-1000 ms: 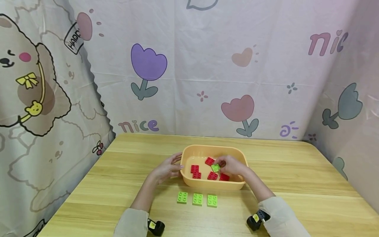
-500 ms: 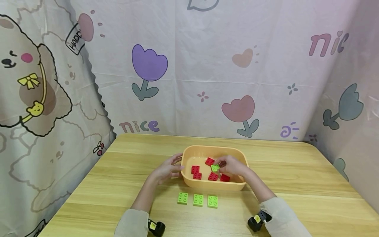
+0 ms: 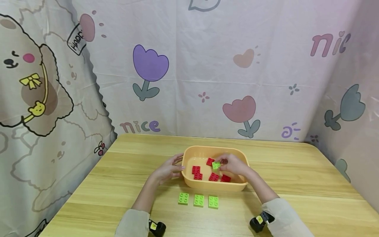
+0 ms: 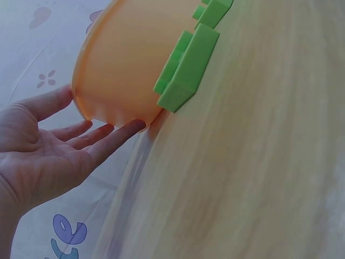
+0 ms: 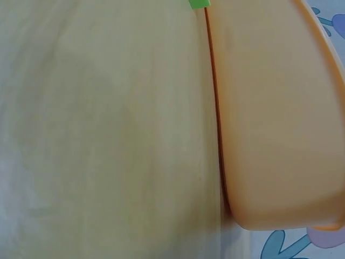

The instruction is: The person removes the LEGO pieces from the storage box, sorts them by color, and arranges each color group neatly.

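In the head view, my right hand [image 3: 234, 164] reaches into the yellow-orange tub [image 3: 211, 186] and pinches a lime-green brick [image 3: 216, 165] between thumb and fingertips. A red brick [image 3: 210, 161] lies right behind it. My left hand [image 3: 167, 170] is at the tub's left end. In the left wrist view its fingers are fairly straight, the thumb [image 4: 54, 102] at the rim and the other fingertips against the outer wall. More red bricks [image 3: 196, 170] lie on the tub floor. The right wrist view shows the tub's outside [image 5: 280, 118]; the right hand is out of it.
Three lime-green bricks [image 3: 199, 200] stand in a row on the wooden table [image 3: 142, 148], in front of the tub. A printed cloth [image 3: 192, 65] hangs behind the table and along both sides. Each wrist wears a small black camera [image 3: 157, 228].
The green brick has shifted slightly away from me and up in my right hand's pinch. The left hand keeps its place at the tub, and the whole head view has drifted a little.
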Motion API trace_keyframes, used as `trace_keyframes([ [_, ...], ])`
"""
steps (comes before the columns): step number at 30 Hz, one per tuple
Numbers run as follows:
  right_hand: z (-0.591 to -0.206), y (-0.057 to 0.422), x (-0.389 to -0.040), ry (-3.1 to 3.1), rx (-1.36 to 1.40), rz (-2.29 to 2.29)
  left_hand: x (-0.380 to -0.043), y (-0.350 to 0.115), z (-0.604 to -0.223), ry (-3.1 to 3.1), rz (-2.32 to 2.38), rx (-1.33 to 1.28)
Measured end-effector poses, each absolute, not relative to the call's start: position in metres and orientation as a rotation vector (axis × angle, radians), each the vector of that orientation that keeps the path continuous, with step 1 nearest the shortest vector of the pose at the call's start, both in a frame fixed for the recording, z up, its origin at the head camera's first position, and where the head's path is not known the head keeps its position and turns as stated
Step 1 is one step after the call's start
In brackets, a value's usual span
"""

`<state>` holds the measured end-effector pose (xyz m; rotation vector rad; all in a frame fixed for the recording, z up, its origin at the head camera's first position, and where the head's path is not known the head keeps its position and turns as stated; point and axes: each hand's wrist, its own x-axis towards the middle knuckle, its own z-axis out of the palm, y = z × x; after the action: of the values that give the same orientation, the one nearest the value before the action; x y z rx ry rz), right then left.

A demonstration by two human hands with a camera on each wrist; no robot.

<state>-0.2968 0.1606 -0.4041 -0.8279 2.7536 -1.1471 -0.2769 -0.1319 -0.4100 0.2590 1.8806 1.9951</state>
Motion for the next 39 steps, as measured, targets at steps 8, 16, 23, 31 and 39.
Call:
trace_keyframes([
  [8, -0.398, 0.162, -0.293, 2.771, -0.88, -1.174, -0.276, -0.132, -0.41, 1.869, 2.0, 0.271],
  [16, -0.387, 0.163, -0.279, 2.775, -0.91, -1.203, -0.276, -0.132, -0.409, 1.87, 1.994, 0.282],
  [23, -0.382, 0.167, -0.264, 2.733, -0.953, -1.304, -0.277, -0.132, -0.41, 1.86, 1.996, 0.282],
  [31, -0.377, 0.173, -0.245, 2.77, -0.911, -1.294, -0.277, -0.133, -0.41, 1.863, 1.994, 0.282],
  [39, -0.374, 0.179, -0.222, 2.802, -0.927, -1.286, -0.277, -0.133, -0.41, 1.859, 1.991, 0.285],
])
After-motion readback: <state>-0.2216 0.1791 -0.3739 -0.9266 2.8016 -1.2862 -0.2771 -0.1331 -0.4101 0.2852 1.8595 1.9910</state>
